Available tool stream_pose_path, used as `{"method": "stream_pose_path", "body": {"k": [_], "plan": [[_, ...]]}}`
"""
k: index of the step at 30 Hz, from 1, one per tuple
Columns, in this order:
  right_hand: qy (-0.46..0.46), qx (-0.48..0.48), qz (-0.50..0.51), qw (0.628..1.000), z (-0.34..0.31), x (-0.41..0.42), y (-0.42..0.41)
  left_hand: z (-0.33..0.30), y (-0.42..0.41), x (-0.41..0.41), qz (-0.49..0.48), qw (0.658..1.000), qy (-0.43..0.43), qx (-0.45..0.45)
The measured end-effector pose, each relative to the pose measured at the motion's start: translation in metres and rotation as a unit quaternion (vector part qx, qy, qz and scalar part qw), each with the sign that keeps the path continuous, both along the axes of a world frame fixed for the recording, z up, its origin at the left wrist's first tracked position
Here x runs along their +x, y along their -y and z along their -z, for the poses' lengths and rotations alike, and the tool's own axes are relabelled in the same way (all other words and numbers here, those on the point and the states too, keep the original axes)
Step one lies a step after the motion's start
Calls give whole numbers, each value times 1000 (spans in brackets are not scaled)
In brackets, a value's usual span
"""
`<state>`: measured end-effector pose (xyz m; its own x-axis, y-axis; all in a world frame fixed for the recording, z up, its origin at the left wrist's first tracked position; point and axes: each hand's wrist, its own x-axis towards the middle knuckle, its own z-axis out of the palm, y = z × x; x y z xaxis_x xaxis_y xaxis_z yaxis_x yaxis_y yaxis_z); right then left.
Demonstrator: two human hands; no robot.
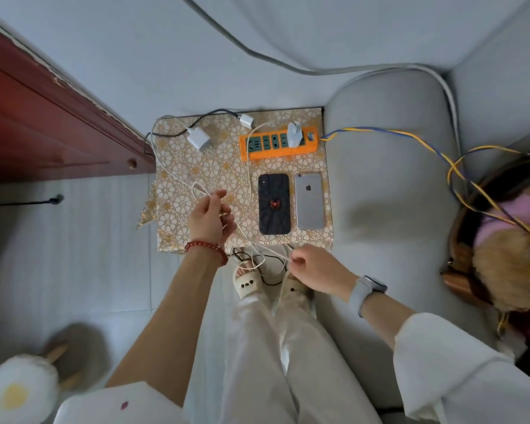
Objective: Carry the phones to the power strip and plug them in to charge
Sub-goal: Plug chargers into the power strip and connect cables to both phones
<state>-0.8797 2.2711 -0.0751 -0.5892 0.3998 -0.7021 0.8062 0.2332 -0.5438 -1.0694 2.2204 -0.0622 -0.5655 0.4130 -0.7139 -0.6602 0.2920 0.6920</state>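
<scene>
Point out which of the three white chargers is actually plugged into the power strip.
The white charger standing in the orange power strip near its right end. The other two chargers lie loose on the patterned cloth.

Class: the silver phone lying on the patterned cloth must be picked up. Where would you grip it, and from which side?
Probably pinch the silver phone across its long edges, from above at the near end. It lies flat, face down, with the black phone close alongside, leaving little room there.

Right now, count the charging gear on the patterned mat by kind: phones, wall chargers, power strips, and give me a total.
Phones: 2, black phone and silver phone.
Wall chargers: 3, loose charger, small loose charger, plugged-in charger.
Power strips: 1, orange power strip.
Total: 6.
</scene>
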Motion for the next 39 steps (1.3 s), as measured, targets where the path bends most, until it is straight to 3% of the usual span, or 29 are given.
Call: {"method": "stream_pose_path", "body": {"k": [2,4,6,8,9,10,11,12,13,16,19,21,22,23,26,28,31,34,39], "plan": [[41,154,12,987,-1,6,-9,7,8,1,34,994,-76,-76],[60,239,79,966,-5,11,-24,14,18,2,78,977,-142,-136],[51,220,171,959,-10,11,-41,21,27,6,135,957,-189,-174],[-33,71,352,933,-11,7,-57,26,32,10,202,932,-226,-198],[-92,-35,464,880,-13,4,-62,29,34,12,238,916,-242,-213],[-140,-130,564,803,-15,0,-68,32,36,14,277,897,-255,-230],[-175,-191,633,729,-17,-2,-73,34,38,16,312,878,-266,-247],[-191,-213,665,690,-16,-3,-77,37,40,19,339,862,-270,-262],[-188,-203,668,691,-14,-4,-79,39,41,22,360,851,-267,-275],[-122,-78,575,805,1,-4,-76,46,38,29,422,812,-234,-328],[-60,54,404,911,19,-3,-67,47,27,31,527,712,-225,-406],[-38,85,357,930,30,-2,-64,46,17,32,555,667,-251,-429],[-32,85,359,929,34,-3,-64,45,11,33,555,664,-272,-420],[-26,82,365,927,38,-4,-65,45,5,35,549,675,-297,-393],[-22,72,388,919,54,-12,-71,53,-16,42,478,772,-325,-264],[-17,74,380,922,64,-19,-73,65,-31,47,443,813,-313,-212],[-5,65,368,928,80,-24,-78,93,-51,56,429,850,-257,-169],[9,38,362,932,91,-24,-80,111,-64,67,385,903,-146,-122],[-16,25,401,915,102,-19,-75,124,-77,82,387,912,-102,-85]]}}
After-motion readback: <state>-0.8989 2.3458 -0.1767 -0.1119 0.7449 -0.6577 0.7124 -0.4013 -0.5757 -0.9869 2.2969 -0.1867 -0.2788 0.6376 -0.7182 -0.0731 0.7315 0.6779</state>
